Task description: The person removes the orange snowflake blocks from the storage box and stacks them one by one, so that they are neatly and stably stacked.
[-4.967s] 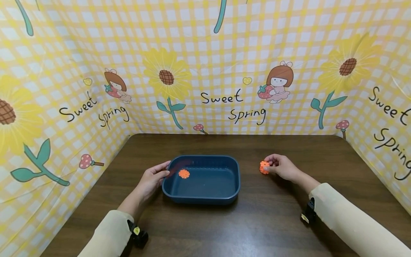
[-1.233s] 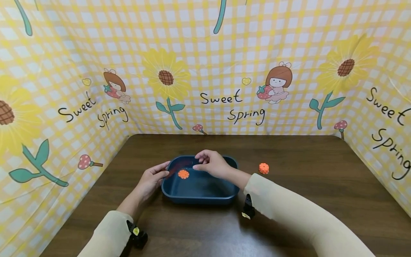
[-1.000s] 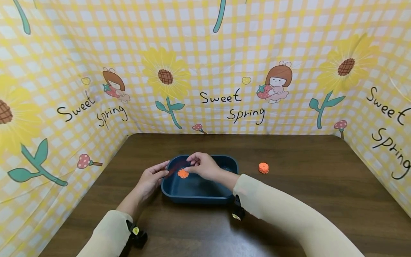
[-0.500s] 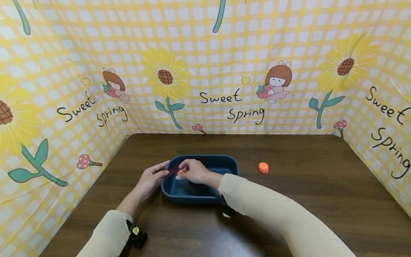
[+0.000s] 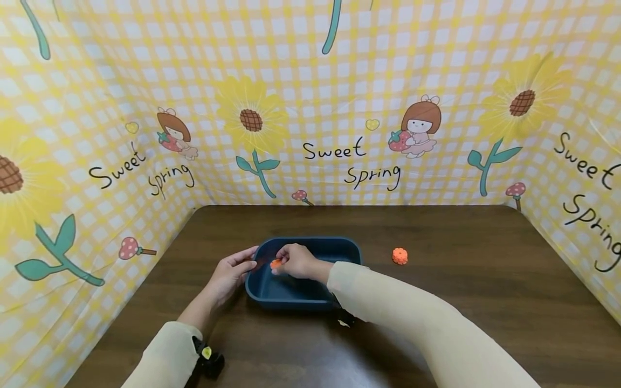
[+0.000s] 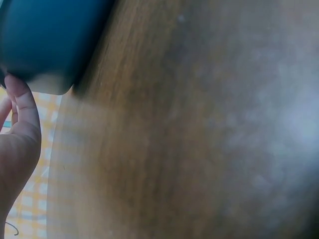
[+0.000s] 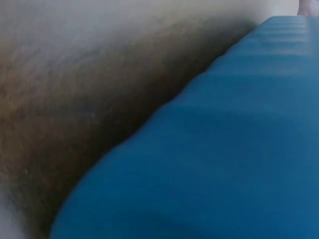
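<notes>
A dark blue rectangular basin [image 5: 303, 304] stands on the table, its side filling much of the right wrist view. My left hand [image 5: 230, 276] holds the basin's left end, thumb at the rim and fingers along the outside; the left wrist view shows the thumb [image 6: 22, 99] against the blue wall. Reaching over the basin, my right hand [image 5: 298, 262] pinches an orange flower-shaped disc [image 5: 275, 263] between thumb and fingers, low inside the left part. The fingers hide part of that disc. To the right of the basin lies a small stack of similar orange flower-shaped discs [image 5: 400, 256].
The brown wooden table [image 5: 466, 291] is walled at the back and sides by a yellow checked cloth [image 5: 335, 97] with flowers and lettering. Black wrist cameras [image 5: 211, 364] are strapped below both sleeves.
My right hand has left the orange stack, crossed left into the basin and taken the disc there between its fingers. The left hand has stayed on the basin's left end.
</notes>
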`<state>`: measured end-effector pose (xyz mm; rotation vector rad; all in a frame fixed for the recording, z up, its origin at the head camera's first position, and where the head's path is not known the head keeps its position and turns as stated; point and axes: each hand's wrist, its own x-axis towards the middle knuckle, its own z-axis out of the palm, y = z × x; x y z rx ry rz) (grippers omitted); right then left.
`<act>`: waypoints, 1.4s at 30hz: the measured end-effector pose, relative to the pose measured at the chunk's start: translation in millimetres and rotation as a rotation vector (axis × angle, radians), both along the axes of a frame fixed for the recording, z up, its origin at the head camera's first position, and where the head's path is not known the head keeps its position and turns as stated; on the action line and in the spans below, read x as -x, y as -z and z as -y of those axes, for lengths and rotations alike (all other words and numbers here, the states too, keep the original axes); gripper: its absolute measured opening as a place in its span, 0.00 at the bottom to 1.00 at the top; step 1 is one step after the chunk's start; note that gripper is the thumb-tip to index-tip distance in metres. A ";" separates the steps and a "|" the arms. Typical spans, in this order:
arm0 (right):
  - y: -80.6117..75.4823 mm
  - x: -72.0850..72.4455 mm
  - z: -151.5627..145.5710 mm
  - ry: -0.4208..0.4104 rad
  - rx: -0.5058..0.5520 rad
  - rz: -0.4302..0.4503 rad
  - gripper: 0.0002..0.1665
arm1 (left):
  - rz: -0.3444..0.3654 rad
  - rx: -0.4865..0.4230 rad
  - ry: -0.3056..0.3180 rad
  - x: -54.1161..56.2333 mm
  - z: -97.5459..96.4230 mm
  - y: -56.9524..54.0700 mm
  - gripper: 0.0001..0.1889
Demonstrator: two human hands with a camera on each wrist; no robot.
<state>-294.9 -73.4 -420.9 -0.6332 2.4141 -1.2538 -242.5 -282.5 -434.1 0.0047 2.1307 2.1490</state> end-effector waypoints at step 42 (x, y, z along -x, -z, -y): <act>4.1 0.1 3.0 -0.106 -0.174 -0.060 0.19 | 0.011 -0.018 0.014 -1.9 -1.4 -0.6 0.26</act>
